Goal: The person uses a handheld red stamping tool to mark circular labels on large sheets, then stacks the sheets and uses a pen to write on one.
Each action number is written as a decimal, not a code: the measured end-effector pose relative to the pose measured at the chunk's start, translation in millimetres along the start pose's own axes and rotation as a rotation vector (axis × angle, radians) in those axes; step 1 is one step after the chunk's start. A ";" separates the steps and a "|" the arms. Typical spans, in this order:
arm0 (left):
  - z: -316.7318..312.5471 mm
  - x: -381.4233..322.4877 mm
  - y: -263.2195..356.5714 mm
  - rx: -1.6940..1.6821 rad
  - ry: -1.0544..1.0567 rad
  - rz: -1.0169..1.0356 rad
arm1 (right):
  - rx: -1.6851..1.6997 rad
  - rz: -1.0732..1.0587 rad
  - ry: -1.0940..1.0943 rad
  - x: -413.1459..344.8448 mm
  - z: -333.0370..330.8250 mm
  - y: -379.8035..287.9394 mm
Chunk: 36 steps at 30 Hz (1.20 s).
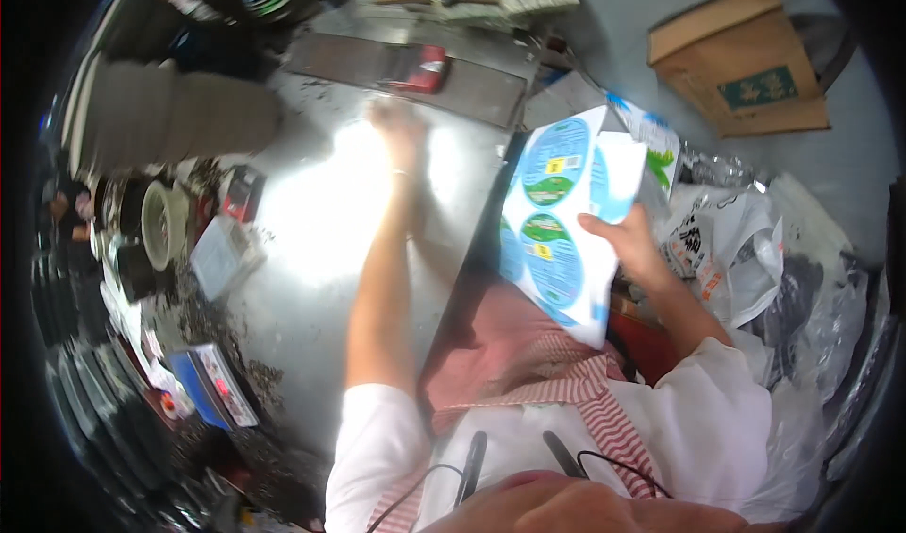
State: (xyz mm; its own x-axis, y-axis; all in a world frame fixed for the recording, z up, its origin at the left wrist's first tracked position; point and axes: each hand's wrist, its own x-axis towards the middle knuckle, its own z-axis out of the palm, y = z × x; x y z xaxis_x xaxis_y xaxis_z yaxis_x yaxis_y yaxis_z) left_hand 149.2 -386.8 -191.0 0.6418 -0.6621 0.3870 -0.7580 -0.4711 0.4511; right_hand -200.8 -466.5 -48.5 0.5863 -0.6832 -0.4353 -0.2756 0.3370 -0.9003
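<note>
My left hand (pixel 398 124) reaches out over the shiny metal table (pixel 318 335). Motion blur and glare hide its fingers, so whether they are apart or closed does not show. Just beyond it, a red and dark object (pixel 422 68) sits on a long flat brown-grey bar (pixel 488 94). My right hand (pixel 630 243) grips printed white sheets (pixel 555 207) by their right side, thumb on top. The sheets bear round blue and green label prints and hang beside the table's edge, above my reddish apron (pixel 495 335).
Left on the table are a round pale container (pixel 164 225), a clear plastic box (pixel 218 257), a red and black box (pixel 243 193) and a blue-and-white box (pixel 212 386). Stacked grey pieces (pixel 177 112) stand behind. Plastic bags (pixel 729 250) lie right, below a cardboard box (pixel 743 65).
</note>
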 end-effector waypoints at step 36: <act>-393.2 -472.7 -137.8 -0.586 0.237 -1.089 | -0.729 -0.286 -0.870 118.3 272.4 11.7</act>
State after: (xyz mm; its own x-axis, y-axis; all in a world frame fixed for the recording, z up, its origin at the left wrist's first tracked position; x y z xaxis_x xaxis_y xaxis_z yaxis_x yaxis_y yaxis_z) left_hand -4.0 220.3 -119.8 0.9516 0.0555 -0.3023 0.3028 -0.3373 0.8914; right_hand 72.8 -367.0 -108.1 0.9437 0.0949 -0.3168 -0.2550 -0.4013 -0.8797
